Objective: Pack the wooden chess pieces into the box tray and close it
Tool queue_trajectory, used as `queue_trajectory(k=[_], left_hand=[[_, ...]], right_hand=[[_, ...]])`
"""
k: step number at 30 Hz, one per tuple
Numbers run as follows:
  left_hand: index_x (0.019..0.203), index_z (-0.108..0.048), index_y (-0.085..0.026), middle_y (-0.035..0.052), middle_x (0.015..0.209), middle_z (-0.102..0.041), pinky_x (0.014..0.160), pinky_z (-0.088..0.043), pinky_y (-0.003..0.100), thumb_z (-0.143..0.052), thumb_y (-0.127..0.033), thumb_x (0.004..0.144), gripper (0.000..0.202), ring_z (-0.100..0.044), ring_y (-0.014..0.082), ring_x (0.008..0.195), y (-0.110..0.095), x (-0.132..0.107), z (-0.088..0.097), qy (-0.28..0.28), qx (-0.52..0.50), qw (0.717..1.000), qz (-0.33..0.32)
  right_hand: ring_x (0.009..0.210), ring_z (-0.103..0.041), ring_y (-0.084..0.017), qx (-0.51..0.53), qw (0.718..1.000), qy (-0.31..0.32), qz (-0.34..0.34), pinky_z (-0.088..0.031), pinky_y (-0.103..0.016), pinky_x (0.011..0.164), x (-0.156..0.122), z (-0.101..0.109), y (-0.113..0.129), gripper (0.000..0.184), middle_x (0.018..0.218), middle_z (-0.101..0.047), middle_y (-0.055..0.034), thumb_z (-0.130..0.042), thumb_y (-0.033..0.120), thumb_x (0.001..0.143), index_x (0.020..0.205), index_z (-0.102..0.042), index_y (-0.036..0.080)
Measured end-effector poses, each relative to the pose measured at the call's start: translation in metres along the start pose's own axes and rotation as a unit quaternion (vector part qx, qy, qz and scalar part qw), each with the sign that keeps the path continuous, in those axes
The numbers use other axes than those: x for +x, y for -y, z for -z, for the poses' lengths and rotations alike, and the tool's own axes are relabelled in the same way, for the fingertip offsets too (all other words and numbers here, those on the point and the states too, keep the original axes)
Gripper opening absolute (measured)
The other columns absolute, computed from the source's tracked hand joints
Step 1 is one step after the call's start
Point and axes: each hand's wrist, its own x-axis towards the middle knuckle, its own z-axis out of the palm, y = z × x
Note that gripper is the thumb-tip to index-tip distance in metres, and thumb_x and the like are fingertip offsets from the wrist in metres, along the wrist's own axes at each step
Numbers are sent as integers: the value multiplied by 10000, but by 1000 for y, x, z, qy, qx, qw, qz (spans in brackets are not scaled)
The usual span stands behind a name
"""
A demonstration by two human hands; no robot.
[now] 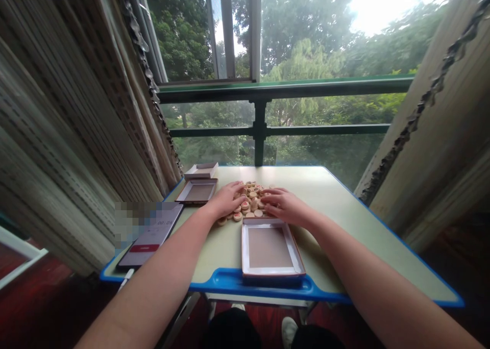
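Note:
A heap of round wooden xiangqi pieces (252, 194) lies on the table, some with red characters showing. My left hand (226, 198) rests against the heap's left side, its fingers stretched over the pieces. From the right, my right hand (282, 204) touches the heap with its fingers spread. Neither hand has a piece visibly gripped, though the undersides of both are hidden. Just in front of the heap, towards me, sits a shallow open box (270, 247) with a bare brown bottom and white inner walls.
Two more shallow box parts, a nearer tray (197, 191) and a farther tray (201, 170), stand at the table's back left. A tablet (153, 237) showing a timer lies at the left edge, with a white cable (126, 279). The table (367, 247) has a blue rim; curtains hang on both sides.

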Motion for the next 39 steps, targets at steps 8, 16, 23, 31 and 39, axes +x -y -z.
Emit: queue_trajectory(k=[8, 16, 23, 31, 39], left_hand=[[1034, -657, -206, 73, 1177, -574, 991, -381, 344, -553, -343, 773, 312, -517, 226, 1096, -9, -1, 4, -55, -9, 998, -2], [968, -688, -199, 73, 1030, -613, 918, -437, 328, -561, -291, 778, 247, -561, 214, 984, -5, 5, 1, -82, 15, 996, 12], [1001, -683, -183, 73, 1210, -577, 1000, -394, 311, -476, -263, 821, 286, -533, 204, 1113, 11, 10, -5, -57, -14, 998, -23], [1095, -637, -187, 52, 1220, -587, 1036, -352, 321, -415, -260, 835, 350, -493, 187, 1178, 14, 14, -10, -27, -61, 997, -22], [1247, -521, -217, 95, 1421, -354, 1079, -222, 449, -400, -527, 832, 531, -291, 270, 1318, -2, 10, -10, 18, 5, 1000, 8]], right_hand=[[980, -552, -235, -25, 995, -13, -97, -435, -357, 900, -2, 7, 1, 205, 1055, -646, -56, -581, 256, 745, 892, -723, 242], [876, -595, -181, -16, 987, -15, -161, -456, -259, 814, -2, 8, -12, 237, 1002, -651, -63, -521, 130, 742, 852, -717, 206], [768, -631, -181, 24, 971, -51, -231, -497, -274, 710, -5, 11, -24, 237, 968, -649, -104, -486, 114, 769, 831, -711, 159], [851, -639, -227, 30, 965, -69, -252, -511, -343, 776, -8, 13, -40, 228, 973, -663, -125, -490, 125, 775, 866, -698, 150], [1290, -344, -248, 14, 988, 63, -137, -253, -417, 1078, -5, 3, -30, 413, 1346, -463, -91, -470, 378, 849, 1211, -567, 205]])
